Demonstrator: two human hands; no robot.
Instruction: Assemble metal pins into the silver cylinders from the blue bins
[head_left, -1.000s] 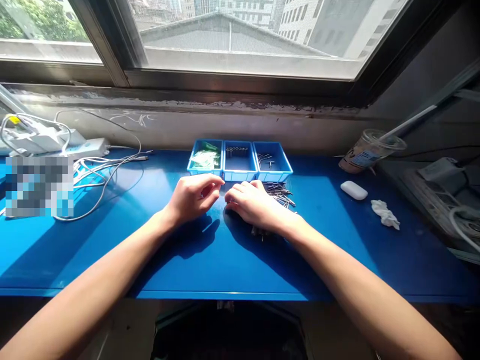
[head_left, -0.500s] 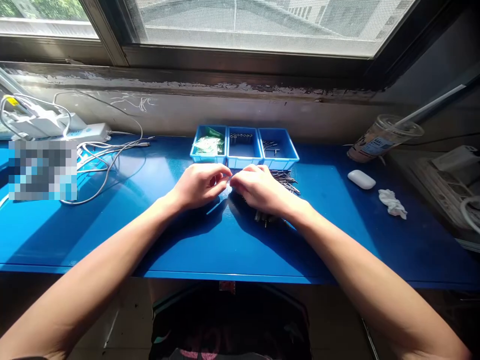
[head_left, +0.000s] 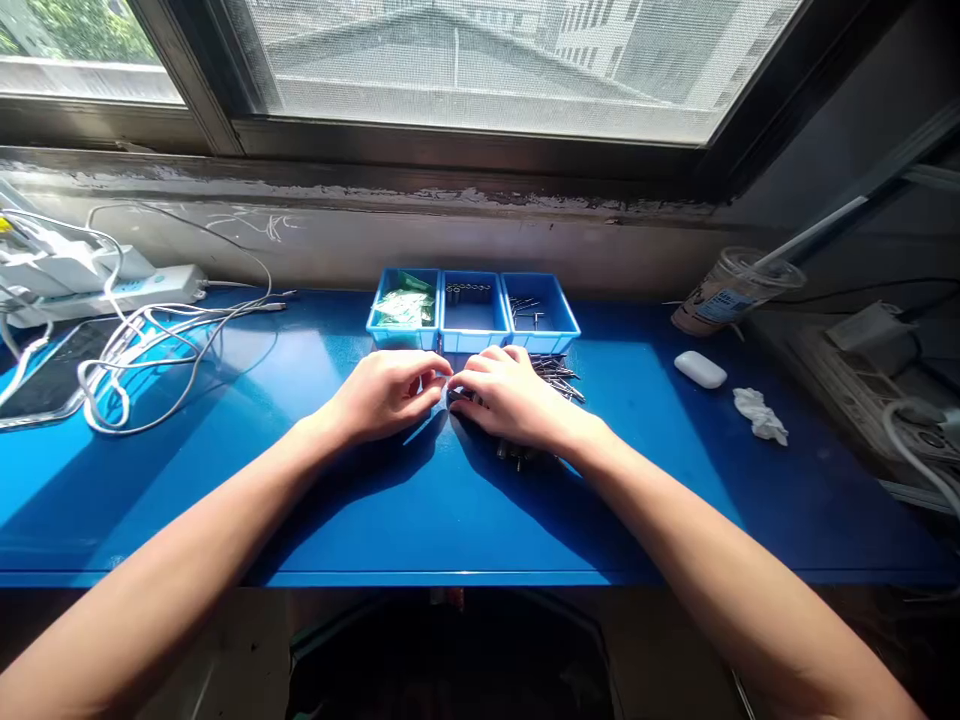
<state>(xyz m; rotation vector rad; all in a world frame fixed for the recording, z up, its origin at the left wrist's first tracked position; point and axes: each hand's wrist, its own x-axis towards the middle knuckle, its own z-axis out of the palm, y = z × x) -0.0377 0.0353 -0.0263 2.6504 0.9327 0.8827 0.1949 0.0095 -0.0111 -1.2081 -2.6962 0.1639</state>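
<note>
My left hand (head_left: 386,392) and my right hand (head_left: 514,398) rest on the blue table (head_left: 300,500), fingertips meeting in front of three small blue trays. Both pinch a small metal piece (head_left: 448,392), mostly hidden by the fingers. A pile of thin metal pins (head_left: 559,375) lies under and behind my right hand. The left tray (head_left: 390,340) holds green packets, the middle tray (head_left: 472,343) a row of small metal parts, the right tray (head_left: 564,334) a few pins.
White cables (head_left: 135,335) and a power strip (head_left: 142,285) lie at the left by a dark phone (head_left: 45,385). At the right are a plastic cup with a straw (head_left: 724,295), a white earbud case (head_left: 700,369) and a crumpled tissue (head_left: 760,415). A windowsill runs behind.
My hands' fingertips were slightly apart a second ago and now touch over the small piece. The view has shifted a little; the hands stay in the same spot.
</note>
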